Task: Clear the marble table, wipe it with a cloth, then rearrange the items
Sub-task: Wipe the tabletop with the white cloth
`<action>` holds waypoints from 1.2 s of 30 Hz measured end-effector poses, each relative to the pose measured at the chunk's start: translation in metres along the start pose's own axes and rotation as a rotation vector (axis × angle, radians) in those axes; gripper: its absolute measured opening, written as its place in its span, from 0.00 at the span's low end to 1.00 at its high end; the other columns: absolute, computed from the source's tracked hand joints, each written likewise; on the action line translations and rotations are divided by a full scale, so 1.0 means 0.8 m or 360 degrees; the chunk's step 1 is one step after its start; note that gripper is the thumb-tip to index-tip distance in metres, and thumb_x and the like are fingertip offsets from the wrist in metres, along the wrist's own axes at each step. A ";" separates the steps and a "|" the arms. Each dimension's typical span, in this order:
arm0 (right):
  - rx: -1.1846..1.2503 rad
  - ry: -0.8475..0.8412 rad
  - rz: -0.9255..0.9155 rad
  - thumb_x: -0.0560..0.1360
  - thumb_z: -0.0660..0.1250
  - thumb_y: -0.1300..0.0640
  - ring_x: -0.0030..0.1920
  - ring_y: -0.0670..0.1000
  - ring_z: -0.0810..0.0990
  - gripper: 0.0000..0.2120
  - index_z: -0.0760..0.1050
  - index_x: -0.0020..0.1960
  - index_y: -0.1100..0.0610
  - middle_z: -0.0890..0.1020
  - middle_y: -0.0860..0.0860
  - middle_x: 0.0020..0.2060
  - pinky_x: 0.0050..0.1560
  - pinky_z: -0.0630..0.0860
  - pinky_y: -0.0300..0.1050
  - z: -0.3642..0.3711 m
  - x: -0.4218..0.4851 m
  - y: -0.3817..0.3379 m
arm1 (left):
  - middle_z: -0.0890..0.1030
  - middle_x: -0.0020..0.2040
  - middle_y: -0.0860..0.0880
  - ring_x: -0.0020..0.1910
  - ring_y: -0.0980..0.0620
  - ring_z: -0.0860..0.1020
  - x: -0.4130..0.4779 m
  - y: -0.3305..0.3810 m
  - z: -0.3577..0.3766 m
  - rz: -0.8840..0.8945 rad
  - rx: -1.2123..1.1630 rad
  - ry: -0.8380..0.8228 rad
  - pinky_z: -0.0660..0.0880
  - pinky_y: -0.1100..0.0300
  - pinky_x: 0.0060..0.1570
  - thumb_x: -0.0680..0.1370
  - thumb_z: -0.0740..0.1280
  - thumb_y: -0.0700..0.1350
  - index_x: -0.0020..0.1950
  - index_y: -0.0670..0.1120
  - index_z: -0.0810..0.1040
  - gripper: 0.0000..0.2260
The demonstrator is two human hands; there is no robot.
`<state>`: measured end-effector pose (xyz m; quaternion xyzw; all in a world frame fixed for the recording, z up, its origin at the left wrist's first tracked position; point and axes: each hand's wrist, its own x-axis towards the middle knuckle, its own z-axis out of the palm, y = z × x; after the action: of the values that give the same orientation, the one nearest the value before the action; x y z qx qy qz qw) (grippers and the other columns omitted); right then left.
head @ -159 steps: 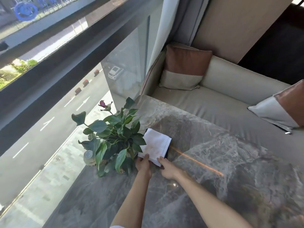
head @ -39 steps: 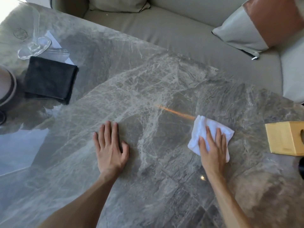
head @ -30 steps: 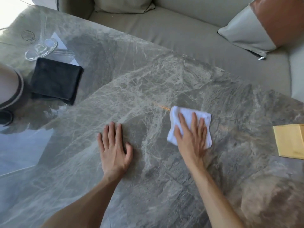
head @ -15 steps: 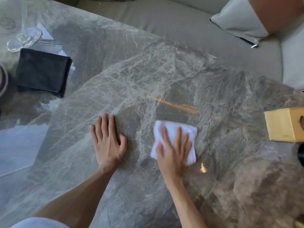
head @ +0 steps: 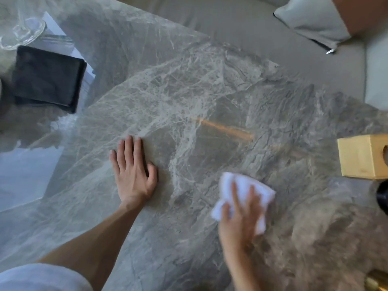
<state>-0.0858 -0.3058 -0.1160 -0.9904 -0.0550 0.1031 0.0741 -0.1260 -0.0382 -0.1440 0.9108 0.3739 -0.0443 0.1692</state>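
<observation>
Nearest you, your right hand (head: 241,219) lies flat with its fingers (head: 235,194) spread over the crumpled white cloth (head: 243,185), pressing it onto the grey veined marble bench (head: 189,91) at the near right. Your left hand (head: 132,173) rests palm-down just left of centre, fingers close together, thumb out, holding nothing.

To the right, the light wooden box (head: 361,158) sits near the cloth; a wide stroke that way could knock it. The cloth is bunched and blurred, so it may wipe unevenly.

Further off at the far left, the folded black cloth (head: 48,78) lies beside the clear glass base (head: 23,34); I judge a careless sweep there could tip the glass.
</observation>
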 end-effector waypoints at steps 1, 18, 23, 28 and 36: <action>-0.0008 -0.0059 -0.0178 0.76 0.57 0.46 0.73 0.64 0.64 0.25 0.66 0.73 0.40 0.68 0.56 0.73 0.71 0.63 0.62 0.012 -0.002 -0.036 | 0.52 0.81 0.45 0.81 0.45 0.47 0.000 0.000 0.000 0.0002 -0.0005 0.0008 0.44 0.42 0.78 0.75 0.51 0.53 0.79 0.47 0.52 0.32; -0.0002 -0.0107 -0.0009 0.77 0.53 0.43 0.72 0.63 0.65 0.25 0.63 0.74 0.38 0.65 0.57 0.74 0.69 0.67 0.61 0.002 -0.026 0.020 | 0.54 0.81 0.44 0.81 0.44 0.48 0.002 0.001 -0.004 -0.0033 -0.0029 -0.0028 0.45 0.42 0.78 0.75 0.54 0.53 0.79 0.46 0.54 0.33; -0.0017 -0.0088 -0.0569 0.74 0.59 0.49 0.76 0.59 0.64 0.25 0.69 0.71 0.38 0.69 0.52 0.74 0.74 0.62 0.59 0.014 0.109 -0.104 | 0.55 0.80 0.44 0.80 0.45 0.49 0.001 0.002 -0.005 -0.0034 -0.0033 0.0007 0.45 0.43 0.78 0.75 0.54 0.53 0.79 0.46 0.55 0.33; -0.0086 0.0115 -0.0355 0.73 0.60 0.51 0.67 0.52 0.69 0.29 0.62 0.71 0.33 0.67 0.44 0.70 0.61 0.73 0.55 -0.031 0.261 -0.021 | 0.54 0.81 0.45 0.81 0.45 0.48 0.002 -0.004 0.002 -0.0011 -0.0009 0.0013 0.45 0.43 0.78 0.75 0.54 0.53 0.79 0.46 0.54 0.33; 0.0048 0.0034 0.0279 0.76 0.53 0.43 0.70 0.68 0.67 0.28 0.62 0.75 0.46 0.67 0.65 0.72 0.68 0.66 0.61 0.008 -0.029 0.042 | 0.52 0.81 0.45 0.81 0.45 0.46 0.004 -0.003 0.003 -0.0023 0.0034 -0.0050 0.45 0.43 0.78 0.75 0.53 0.53 0.80 0.47 0.51 0.33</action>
<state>-0.1064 -0.3404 -0.1232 -0.9912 0.0342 0.0995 0.0801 -0.1257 -0.0354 -0.1478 0.9091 0.3772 -0.0639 0.1650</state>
